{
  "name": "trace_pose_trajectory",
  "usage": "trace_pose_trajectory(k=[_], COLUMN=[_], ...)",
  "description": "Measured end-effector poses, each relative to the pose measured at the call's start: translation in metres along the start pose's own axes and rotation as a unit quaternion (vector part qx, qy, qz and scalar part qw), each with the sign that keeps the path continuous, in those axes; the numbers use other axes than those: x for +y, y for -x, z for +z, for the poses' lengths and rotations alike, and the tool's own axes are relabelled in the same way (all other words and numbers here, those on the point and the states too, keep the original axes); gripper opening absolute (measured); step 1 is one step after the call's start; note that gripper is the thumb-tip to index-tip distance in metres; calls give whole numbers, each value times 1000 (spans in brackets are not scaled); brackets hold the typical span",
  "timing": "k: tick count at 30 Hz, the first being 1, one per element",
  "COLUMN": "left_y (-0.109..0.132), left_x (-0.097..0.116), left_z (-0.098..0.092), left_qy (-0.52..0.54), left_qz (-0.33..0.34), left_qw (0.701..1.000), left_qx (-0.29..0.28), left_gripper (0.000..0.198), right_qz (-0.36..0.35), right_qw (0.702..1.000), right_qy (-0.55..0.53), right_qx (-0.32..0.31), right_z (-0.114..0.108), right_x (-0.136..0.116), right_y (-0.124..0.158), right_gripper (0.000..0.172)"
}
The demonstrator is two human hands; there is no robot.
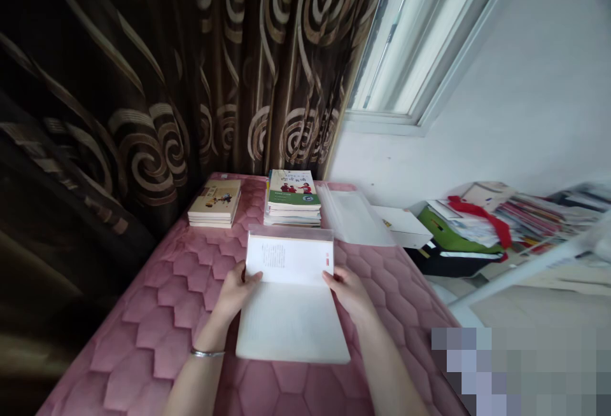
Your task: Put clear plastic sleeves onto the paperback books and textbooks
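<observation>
While the book (291, 305) lies open on the pink quilt (157, 314), we grip it at the fold. Our left hand (236, 292) is curled shut on its left edge, our right hand (348, 289) on its right edge. Beyond it sit two stacks (214, 203) (292, 198) by the curtain (167, 72), with a clear sleeve (356, 219) just to their right.

No text readable: print on open book flap (286, 257), title on green book cover (292, 188) too small.
</observation>
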State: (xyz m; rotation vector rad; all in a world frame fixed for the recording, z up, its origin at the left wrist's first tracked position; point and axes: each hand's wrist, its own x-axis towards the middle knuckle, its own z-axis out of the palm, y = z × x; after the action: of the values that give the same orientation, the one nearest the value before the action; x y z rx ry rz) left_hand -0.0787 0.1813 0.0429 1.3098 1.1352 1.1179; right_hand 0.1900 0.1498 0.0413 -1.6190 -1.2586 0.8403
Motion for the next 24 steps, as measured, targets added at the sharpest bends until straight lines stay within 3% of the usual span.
trace_pose_trajectory(k=[6,16,21,24], left_y=[-2,-2,-4,-4], left_x=[-9,-2,-7,-8], left_z=[1,7,9,7], left_qy=[-10,-85,-95,-77], left_qz=[-5,9,21,21], left_qw=[999,993,989,993], left_qx=[41,79,107,91], left_gripper=[41,40,42,43], right_qz=[-7,-10,2,-3], right_qw=[997,999,989,987], right_qy=[-79,-19,-128,-146], right_qx=[-24,30,-68,-67], right_z=[0,6,-2,-1], right_x=[-1,0,-5,-3], right_y=[2,0,2,1], right_gripper=[32,40,40,38])
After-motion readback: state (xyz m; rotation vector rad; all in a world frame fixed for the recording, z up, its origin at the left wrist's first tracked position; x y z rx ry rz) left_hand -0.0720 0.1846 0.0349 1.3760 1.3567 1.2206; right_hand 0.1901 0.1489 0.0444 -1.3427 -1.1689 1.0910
